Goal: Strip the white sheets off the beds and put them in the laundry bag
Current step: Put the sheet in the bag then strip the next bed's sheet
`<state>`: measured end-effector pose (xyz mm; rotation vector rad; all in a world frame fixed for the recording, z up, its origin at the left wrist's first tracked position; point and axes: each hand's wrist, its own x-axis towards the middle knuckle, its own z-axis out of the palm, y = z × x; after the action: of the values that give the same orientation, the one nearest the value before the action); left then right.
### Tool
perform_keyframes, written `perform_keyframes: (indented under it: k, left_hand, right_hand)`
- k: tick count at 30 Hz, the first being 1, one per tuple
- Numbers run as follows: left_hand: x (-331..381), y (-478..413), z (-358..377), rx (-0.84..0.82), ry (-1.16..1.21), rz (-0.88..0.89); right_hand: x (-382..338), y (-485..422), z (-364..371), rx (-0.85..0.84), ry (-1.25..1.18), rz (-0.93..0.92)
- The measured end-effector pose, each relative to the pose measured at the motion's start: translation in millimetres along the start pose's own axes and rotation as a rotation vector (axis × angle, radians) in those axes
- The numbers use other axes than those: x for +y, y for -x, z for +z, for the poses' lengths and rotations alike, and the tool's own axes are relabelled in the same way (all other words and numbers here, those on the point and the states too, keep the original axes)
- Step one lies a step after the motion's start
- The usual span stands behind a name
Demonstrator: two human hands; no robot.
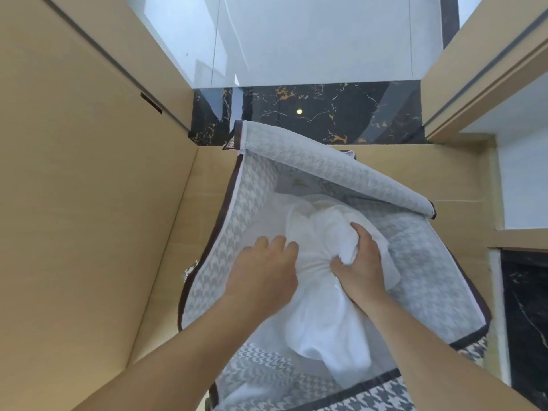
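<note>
**Stuffing the bag.** The white sheet (323, 315) is shown bunched inside the open laundry bag (207, 262), with its lower folds heaped toward the near rim. A wad of cloth on the bundle's right side is gripped by the right hand (363, 268). The left hand (264, 271) is laid on the left side with its fingers bent down into the fabric; whether cloth is pinched beneath them cannot be told. The step is judged best done by pressing the bundle evenly toward the bag's floor, away from the raised lid flap (326, 170), so that no fold is left over the rim. The sheet appears thin, soft and heavily creased.
</note>
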<state>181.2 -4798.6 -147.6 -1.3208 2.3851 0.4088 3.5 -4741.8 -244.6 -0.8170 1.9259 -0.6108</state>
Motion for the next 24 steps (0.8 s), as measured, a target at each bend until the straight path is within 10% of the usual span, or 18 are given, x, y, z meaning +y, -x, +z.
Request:
perform_keyframes:
  k: [3, 9, 16, 20, 24]
  left_hand:
    - [-14, 7, -5, 0.456, -0.154, 0.064]
    - [-65, 17, -21, 0.06, -0.048, -0.543]
    - [-86, 18, -16, 0.209, 0.266, -0.528]
    - [-98, 31, -18, 0.178, 0.283, -0.528]
    - [-101, 54, -19, 0.13, 0.315, -0.601]
  right_hand:
    - [-5, 4, -3, -0.008, 0.003, -0.002]
    - [-25, 19, -6, 0.026, 0.028, -0.06]
    - [-51, 48, 51, 0.044, 0.22, -0.162]
    - [-35, 50, 53, -0.215, 0.618, 0.153]
    - [-43, 67, 19, -0.064, 0.706, 0.069]
